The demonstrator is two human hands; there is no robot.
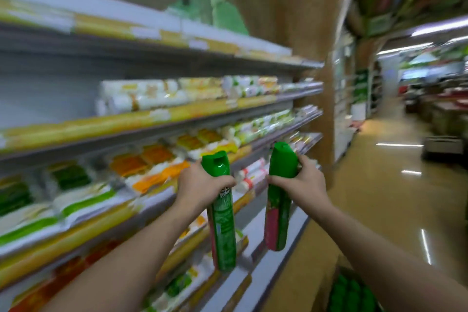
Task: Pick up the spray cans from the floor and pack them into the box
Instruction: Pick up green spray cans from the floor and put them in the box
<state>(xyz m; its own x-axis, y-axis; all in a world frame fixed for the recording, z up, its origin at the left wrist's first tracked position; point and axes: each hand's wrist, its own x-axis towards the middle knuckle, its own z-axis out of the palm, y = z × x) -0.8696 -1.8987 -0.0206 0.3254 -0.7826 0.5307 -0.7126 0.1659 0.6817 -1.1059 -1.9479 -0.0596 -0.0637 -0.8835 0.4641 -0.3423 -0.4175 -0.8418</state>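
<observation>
Your left hand [200, 185] is wrapped round the left can [222, 230] just under its green cap, fingers curled fully round the body. Your right hand [301, 180] grips the right can [277, 218] the same way, thumb across the front and fingers behind the cap. Both cans are in the air, roughly upright, caps tilted slightly away from you, near each other but not touching. The box [333, 281] sits at the bottom edge of view. Both cans are above it and to its left, well apart from it. Packed cans [350, 292] show as green caps inside the box. The shelving [152, 119] runs left of the box, the floor [379, 197] beyond it. The frame is motion-blurred and the labels are unreadable.
</observation>
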